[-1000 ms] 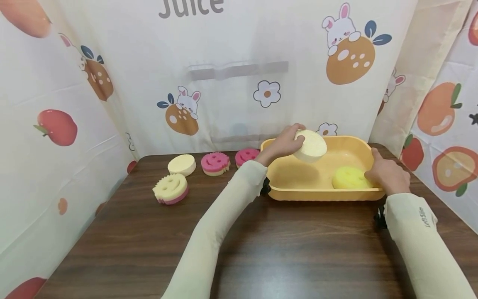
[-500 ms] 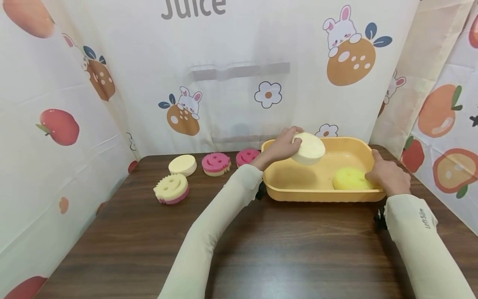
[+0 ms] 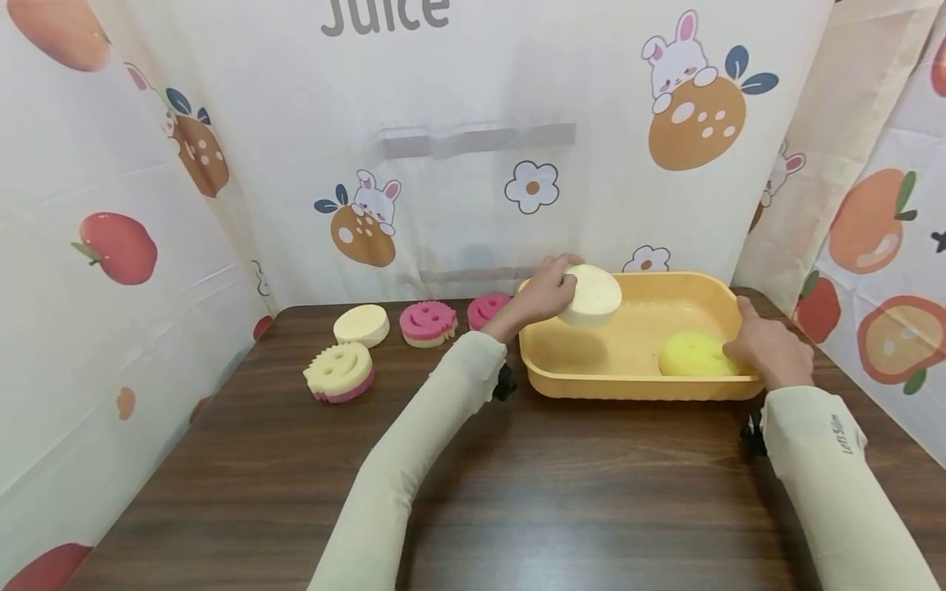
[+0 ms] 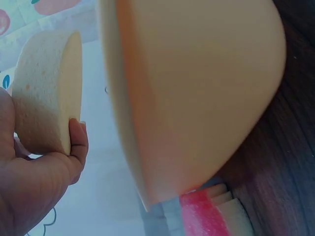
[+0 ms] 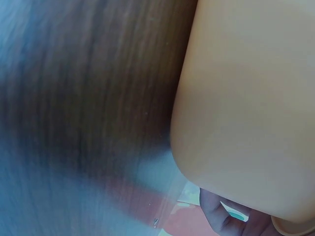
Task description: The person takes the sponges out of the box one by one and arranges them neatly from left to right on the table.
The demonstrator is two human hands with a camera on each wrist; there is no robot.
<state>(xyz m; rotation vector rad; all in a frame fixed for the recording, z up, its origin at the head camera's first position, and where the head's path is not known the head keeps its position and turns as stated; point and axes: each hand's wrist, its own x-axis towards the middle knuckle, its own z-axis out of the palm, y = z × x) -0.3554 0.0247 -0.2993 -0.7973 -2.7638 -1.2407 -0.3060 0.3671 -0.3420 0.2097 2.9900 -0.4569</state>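
My left hand (image 3: 545, 293) pinches a round, thick cream sponge (image 3: 594, 295) by its edge, above the left end of a yellow plastic tub (image 3: 636, 386). In the left wrist view the thumb and fingers press on the sponge's (image 4: 44, 93) flat faces, beside the tub's outer wall (image 4: 197, 98). At the tub's right end my right hand (image 3: 772, 343) grips the rim, its thumb on the inner side; in the right wrist view, fingers (image 5: 214, 211) show by the outer wall (image 5: 246, 108). A bright yellow sponge (image 3: 695, 355) with face holes lies inside, close to this hand.
Left of the tub, on the dark wooden table (image 3: 576, 492), lie a pink smiley sponge (image 3: 429, 320), another pink one (image 3: 488, 309) partly behind my left arm, a plain cream round sponge (image 3: 362, 324) and a cream-and-pink smiley sponge (image 3: 338, 369). Printed curtains (image 3: 458, 205) stand behind and at both sides.
My left hand has drawn leftward with the cream sponge, from over the tub's middle-left toward its left rim. The right hand and the tub stay in place.
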